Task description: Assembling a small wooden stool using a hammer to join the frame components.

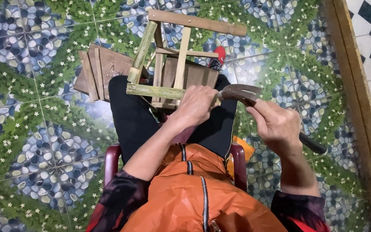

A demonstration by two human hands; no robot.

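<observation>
Wooden board (101,71) lying on the tiled floor (31,129) at left, small wooden frame (172,60) resting on the seated person's lap, left hand (196,105) closing over its greenish front rail, right hand (275,124) gripping a claw hammer (241,92), head touching the rail's end.

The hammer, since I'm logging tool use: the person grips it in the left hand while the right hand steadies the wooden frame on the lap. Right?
Not quite: the hands are swapped. The head view shows the right hand gripping the hammer, while the left hand steadies the wooden frame on the lap.
</observation>
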